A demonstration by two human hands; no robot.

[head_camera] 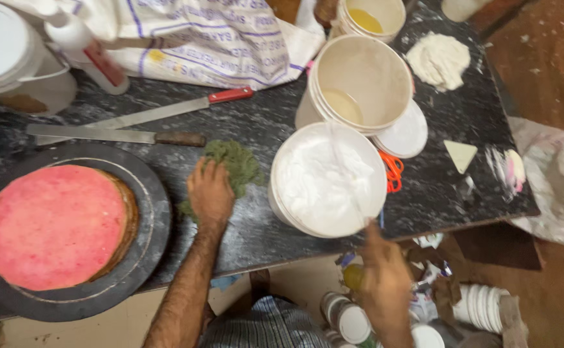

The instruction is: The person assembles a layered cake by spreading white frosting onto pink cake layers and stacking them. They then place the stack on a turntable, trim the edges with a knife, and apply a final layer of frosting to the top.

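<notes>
My left hand (210, 192) lies palm down on a crumpled green cloth (237, 162) on the dark stone table (449, 193), fingers curled over it. Just left of it, a round cake with a pink top (53, 225) sits on a dark turntable (146, 212). My right hand (383, 274) is at the table's near edge, below a white bucket of white cream (327, 180). It grips a thin pale spatula (349, 174) that reaches up across the cream; both are blurred.
Two long knives (159, 113) (114, 135) lie behind the turntable. A tall empty bucket (362, 84), orange scissors (395, 171), a triangular scraper (460, 154), a white lump (438, 59), a printed sack (211, 38), a bottle (91, 55) and a lidded bucket (1, 48) crowd the table. Jars (349, 319) stand below.
</notes>
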